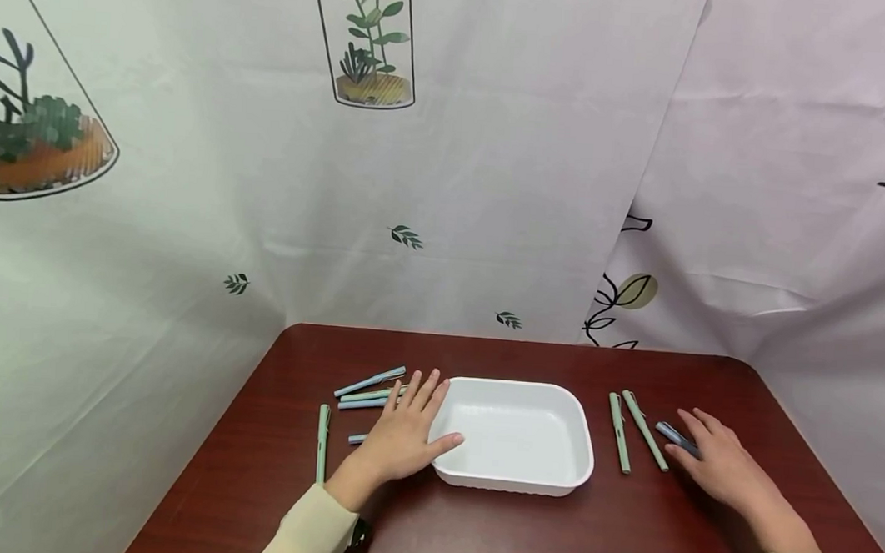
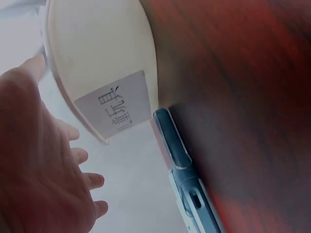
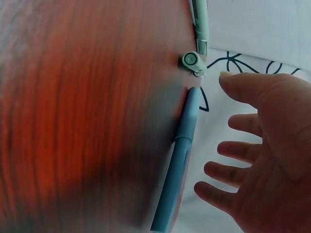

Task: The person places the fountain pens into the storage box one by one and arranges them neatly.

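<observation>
Fingers spread, my left hand (image 1: 398, 441) is at the left rim of a white plastic tray (image 1: 513, 435), its thumb over the corner. In the left wrist view the tray's wall bears a label (image 2: 116, 104), and a dark blue pen (image 2: 172, 141) lies beside it. My right hand (image 1: 729, 469), fingers loosely extended, is at a blue pen (image 1: 678, 439) on the table's right side; its palm covers part of the pen in the head view. The right wrist view shows that pen (image 3: 180, 155) apart from the fingers. Two green pens (image 1: 619, 434) (image 1: 645, 431) lie between this hand and the tray.
Left of the tray lie several more pens: a blue one (image 1: 369, 381) at the back, a green one (image 1: 367, 395), another blue one (image 1: 361, 404), a partly hidden blue one (image 1: 357, 439) and an upright-pointing green one (image 1: 323, 441). A patterned white cloth (image 1: 455, 185) hangs behind the dark red table (image 1: 489, 529).
</observation>
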{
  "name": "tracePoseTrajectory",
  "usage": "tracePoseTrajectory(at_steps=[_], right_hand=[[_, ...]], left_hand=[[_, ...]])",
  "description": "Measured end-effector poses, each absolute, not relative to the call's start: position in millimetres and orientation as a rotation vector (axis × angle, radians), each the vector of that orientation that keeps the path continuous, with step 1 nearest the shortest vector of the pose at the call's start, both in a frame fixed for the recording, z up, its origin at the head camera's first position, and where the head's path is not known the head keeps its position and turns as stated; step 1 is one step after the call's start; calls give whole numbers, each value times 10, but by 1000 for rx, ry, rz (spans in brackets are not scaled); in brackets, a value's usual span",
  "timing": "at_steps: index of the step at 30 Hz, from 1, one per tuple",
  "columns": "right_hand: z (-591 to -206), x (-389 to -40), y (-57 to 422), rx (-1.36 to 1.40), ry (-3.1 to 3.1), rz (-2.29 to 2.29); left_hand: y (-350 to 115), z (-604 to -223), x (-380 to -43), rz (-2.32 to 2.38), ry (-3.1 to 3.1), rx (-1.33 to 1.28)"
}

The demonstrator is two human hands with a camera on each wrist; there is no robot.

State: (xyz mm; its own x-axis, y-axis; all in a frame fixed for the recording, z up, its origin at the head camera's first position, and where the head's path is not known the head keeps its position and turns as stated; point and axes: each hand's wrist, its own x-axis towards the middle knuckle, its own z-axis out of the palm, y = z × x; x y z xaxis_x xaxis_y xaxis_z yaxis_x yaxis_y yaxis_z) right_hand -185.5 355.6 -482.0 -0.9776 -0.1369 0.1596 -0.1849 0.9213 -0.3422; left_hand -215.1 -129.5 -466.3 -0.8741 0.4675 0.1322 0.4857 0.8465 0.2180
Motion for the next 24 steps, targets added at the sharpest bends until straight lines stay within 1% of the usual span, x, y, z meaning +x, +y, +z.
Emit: tracePoseTrajectory(at_steps=[15, 24], right_hand=[[-4900, -1866, 3672, 279, -2980, 452], [-4915, -1875, 3709, 230, -3028, 449]], left_hand=[[-1257, -4759, -2118, -353, -2945, -815], [-1251, -4768, -2117, -381, -2989, -807]])
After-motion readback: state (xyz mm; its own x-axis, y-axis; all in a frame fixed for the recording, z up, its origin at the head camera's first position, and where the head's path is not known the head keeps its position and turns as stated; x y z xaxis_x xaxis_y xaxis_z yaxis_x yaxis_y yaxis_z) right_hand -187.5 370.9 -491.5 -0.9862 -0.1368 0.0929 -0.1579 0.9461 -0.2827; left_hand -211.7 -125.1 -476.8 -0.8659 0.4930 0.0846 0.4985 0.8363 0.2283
